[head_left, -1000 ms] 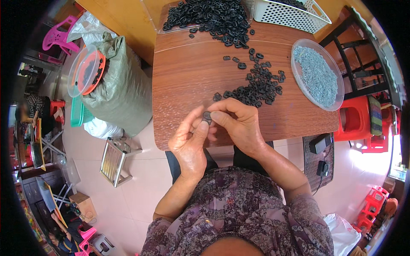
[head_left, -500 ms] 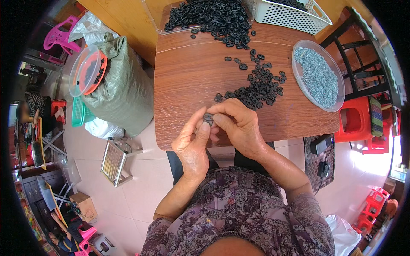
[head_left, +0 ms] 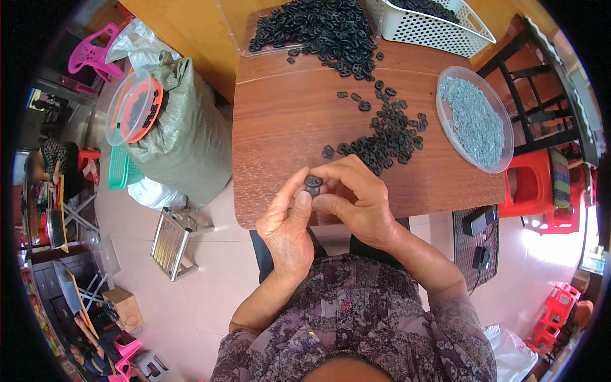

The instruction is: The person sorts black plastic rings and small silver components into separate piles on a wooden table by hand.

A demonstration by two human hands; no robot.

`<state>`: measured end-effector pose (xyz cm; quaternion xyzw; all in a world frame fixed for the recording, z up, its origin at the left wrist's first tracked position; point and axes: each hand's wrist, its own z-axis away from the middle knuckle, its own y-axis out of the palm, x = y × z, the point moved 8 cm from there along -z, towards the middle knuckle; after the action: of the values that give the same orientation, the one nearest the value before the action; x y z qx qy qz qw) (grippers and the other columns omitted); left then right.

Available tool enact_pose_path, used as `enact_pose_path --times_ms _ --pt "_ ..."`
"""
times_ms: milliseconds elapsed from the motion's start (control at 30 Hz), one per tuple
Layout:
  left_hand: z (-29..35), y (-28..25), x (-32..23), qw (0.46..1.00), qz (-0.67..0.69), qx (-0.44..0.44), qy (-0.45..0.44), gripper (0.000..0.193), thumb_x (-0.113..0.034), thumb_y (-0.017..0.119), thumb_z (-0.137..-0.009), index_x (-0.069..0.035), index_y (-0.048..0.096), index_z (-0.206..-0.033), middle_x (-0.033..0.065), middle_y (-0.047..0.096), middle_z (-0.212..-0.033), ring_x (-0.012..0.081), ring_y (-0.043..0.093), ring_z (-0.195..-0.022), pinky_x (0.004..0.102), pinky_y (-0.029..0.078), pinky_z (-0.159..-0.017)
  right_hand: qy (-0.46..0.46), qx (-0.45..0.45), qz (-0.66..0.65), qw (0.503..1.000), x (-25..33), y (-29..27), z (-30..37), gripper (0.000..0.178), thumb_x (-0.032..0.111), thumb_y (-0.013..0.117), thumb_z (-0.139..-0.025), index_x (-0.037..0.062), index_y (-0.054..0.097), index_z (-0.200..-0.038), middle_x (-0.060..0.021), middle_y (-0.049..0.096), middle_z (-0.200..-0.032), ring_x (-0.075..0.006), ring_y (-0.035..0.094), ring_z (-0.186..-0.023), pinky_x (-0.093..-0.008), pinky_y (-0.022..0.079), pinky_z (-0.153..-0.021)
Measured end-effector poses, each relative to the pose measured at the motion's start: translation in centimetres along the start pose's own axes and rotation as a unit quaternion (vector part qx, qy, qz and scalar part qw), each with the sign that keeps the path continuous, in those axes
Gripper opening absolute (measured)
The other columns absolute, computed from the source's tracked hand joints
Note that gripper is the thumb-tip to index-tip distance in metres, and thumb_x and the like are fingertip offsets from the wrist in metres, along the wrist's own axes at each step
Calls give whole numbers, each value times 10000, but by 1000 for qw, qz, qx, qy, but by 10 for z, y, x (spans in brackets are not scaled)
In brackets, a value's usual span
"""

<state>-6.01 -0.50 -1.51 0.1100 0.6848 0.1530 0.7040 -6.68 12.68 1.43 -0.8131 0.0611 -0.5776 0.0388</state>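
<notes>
My left hand (head_left: 286, 226) pinches one black piece (head_left: 312, 182), seemingly mid-work; right hand (head_left: 360, 202) curled beside it, grip unclear; many loose pieces (head_left: 398, 135) left.

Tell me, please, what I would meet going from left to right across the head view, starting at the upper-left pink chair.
Pink chair, grey-green sack, left hand, held black piece, right hand, clear round tray, red stool.

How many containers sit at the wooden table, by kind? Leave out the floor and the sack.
White perforated basket: 1
Round clear tray with silvery pieces: 1
Clear rectangular tray: 1
Total: 3

The loose black pieces overlap too much to count.
</notes>
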Motion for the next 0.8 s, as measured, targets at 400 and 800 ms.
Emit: enact_pose_path --times_ms 400,800 --pt "4 1 -2 999 -3 6 37 297 -25 565 -896 70 551 -1176 99 610 -1060 131 574 -925 255 474 -828 -28 -38 -7 999 2 -3 4 305 -26 699 -658 -4 638 -956 -78 589 -787 -207 515 -703 -306 433 -620" --pt "5 3 -4 996 8 35 76 301 -48 594 -885 70 551 -1159 106 626 -1021 131 585 -905 255 481 -815 -84 -32 39 995 14 -7 2 308 -15 707 -659 -5 642 -960 -71 599 -783 -197 518 -716 -300 435 -635"
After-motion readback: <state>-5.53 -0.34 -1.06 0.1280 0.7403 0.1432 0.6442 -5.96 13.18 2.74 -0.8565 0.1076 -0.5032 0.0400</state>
